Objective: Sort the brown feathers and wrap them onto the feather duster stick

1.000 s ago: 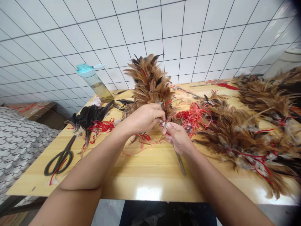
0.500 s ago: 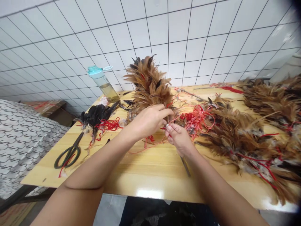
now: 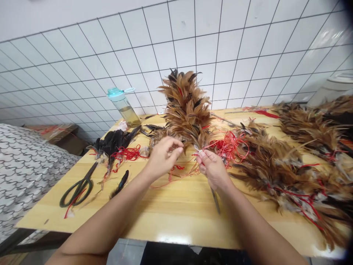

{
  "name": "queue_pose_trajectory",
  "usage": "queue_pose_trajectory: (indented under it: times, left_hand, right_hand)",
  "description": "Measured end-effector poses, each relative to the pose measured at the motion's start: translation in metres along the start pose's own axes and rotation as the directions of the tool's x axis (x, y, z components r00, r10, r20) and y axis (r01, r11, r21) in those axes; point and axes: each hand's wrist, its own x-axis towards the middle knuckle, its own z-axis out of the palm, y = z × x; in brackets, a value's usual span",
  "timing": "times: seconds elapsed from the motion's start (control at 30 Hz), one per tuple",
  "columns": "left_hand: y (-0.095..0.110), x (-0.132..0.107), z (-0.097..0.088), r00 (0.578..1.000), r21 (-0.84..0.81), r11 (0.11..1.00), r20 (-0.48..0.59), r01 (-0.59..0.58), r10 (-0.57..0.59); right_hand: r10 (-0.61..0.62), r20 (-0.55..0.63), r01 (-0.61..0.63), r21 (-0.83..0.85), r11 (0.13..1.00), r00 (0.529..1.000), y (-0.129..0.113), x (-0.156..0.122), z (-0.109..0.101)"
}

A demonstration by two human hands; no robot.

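Note:
My right hand (image 3: 213, 165) is closed round the stick of a feather duster (image 3: 189, 106), just below its lowest feathers. Brown and black feathers cover the duster, which points away from me toward the wall. Pale feather quills and a red string show at my right fingertips, and the bare stick end (image 3: 215, 200) sticks out below that hand. My left hand (image 3: 165, 156) hovers left of the binding, fingers curved and apart, with nothing visible in them. Just behind it lies a small heap of loose brown feathers (image 3: 157, 137). Tangled red string (image 3: 230, 147) lies right of the duster.
Black scissors (image 3: 79, 187) lie at the table's left, near a bunch of black feathers (image 3: 114, 141) with red string (image 3: 129, 152). A bottle (image 3: 125, 108) stands behind. Large bunches of brown feathers (image 3: 281, 162) cover the right side. A tiled wall (image 3: 234, 51) closes the back.
My left hand has come away from the binding and moved left, its fingers loosening. My right hand keeps its grip on the duster. The view has shifted slightly.

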Motion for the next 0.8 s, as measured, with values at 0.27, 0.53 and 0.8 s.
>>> queue_pose_trajectory:
  times: [0.27, 0.53, 0.8]
  left_hand:
    - [-0.001, -0.013, 0.036, 0.901, -0.415, 0.858, 0.416, 0.304, -0.118]
    - [0.017, -0.011, 0.03, 0.992, -0.136, 0.99, 0.111, -0.039, 0.054]
    - [0.017, -0.008, 0.039, 0.978, -0.178, 0.966, 0.128, 0.185, -0.164]
  right_hand:
    - [-0.045, -0.001, 0.045, 0.017, 0.999, 0.999, -0.006, 0.002, -0.006]
    - [-0.13, -0.078, 0.112, -0.207, 0.972, 0.988, 0.007, 0.007, -0.01]
    - [-0.332, -0.144, 0.245, -0.424, 0.872, 0.932, 0.012, 0.01, -0.019]
